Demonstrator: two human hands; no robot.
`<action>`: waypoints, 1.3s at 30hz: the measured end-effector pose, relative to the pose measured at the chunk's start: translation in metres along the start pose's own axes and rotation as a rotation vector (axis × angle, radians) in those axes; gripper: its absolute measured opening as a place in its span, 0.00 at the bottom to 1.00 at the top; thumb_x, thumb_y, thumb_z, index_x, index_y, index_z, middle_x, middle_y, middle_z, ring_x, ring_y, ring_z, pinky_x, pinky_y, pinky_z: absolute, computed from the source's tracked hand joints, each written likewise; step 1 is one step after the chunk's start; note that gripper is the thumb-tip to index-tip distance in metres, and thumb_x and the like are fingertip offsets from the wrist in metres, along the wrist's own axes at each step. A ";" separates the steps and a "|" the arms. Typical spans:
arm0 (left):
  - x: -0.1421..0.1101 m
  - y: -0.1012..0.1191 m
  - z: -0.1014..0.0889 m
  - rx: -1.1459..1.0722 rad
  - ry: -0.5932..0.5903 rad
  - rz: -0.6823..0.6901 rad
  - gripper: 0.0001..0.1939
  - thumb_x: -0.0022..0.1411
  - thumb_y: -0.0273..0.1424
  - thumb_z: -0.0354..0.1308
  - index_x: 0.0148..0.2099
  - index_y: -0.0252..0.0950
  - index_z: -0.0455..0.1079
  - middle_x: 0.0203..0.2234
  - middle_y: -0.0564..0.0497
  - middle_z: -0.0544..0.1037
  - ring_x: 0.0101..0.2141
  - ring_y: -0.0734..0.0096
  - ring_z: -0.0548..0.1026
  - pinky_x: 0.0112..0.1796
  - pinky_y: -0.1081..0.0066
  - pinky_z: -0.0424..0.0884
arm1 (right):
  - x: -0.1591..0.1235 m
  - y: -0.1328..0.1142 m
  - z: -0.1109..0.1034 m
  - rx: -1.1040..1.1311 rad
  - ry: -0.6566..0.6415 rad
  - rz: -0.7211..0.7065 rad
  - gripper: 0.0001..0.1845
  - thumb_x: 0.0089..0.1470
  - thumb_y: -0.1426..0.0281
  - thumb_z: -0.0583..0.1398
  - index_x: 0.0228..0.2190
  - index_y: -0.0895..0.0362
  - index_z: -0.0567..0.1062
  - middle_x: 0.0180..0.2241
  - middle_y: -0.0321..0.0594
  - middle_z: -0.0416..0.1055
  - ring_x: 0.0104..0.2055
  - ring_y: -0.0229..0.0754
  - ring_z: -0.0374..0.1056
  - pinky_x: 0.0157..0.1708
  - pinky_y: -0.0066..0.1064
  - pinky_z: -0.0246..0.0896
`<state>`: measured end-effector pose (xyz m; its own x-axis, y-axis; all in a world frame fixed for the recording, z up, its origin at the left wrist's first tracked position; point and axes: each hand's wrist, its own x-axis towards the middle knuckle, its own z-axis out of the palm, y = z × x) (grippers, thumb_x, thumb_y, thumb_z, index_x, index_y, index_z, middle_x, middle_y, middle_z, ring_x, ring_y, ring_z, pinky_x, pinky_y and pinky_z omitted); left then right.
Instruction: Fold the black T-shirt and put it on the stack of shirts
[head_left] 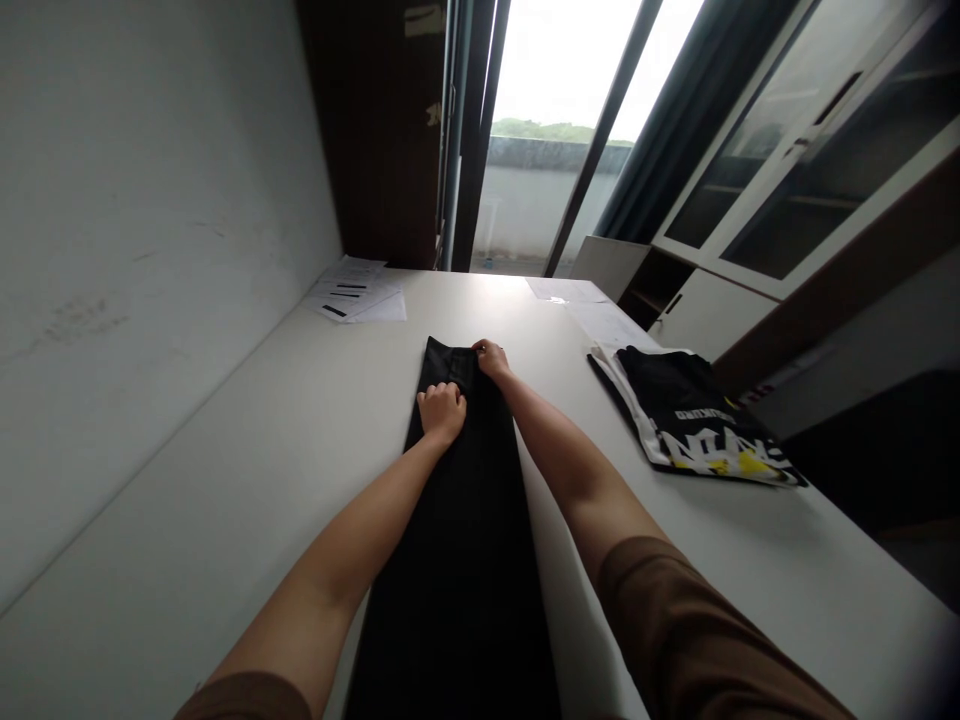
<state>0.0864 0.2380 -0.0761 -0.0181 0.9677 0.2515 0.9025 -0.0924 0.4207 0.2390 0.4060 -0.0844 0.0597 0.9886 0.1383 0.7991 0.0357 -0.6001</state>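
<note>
Long black trousers, folded lengthwise into a narrow strip, lie on the white table and run from its far part toward me. My left hand rests on them just below the waistband, its fingers curled into the cloth. At the far right corner of the waistband, my right hand pinches the edge of the fabric. The fingertips of both hands are partly hidden. The near end of the trousers runs out of view at the bottom.
A stack of folded printed clothes lies at the right edge of the white table. Paper sheets lie at the far left, others at the far right. A wall borders the left side; cabinets stand at right.
</note>
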 end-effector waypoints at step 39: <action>-0.007 -0.001 0.004 -0.189 -0.134 0.229 0.22 0.71 0.37 0.54 0.64 0.41 0.71 0.56 0.47 0.79 0.57 0.58 0.73 0.66 0.56 0.55 | 0.006 0.007 -0.043 -0.105 -0.377 0.018 0.11 0.56 0.62 0.67 0.33 0.59 0.81 0.26 0.38 0.74 0.31 0.40 0.70 0.35 0.28 0.67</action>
<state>0.0876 0.2319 -0.0821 0.2447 0.9377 0.2468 0.7802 -0.3415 0.5241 0.2705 0.4063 -0.0540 -0.1344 0.9740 -0.1824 0.8579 0.0222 -0.5133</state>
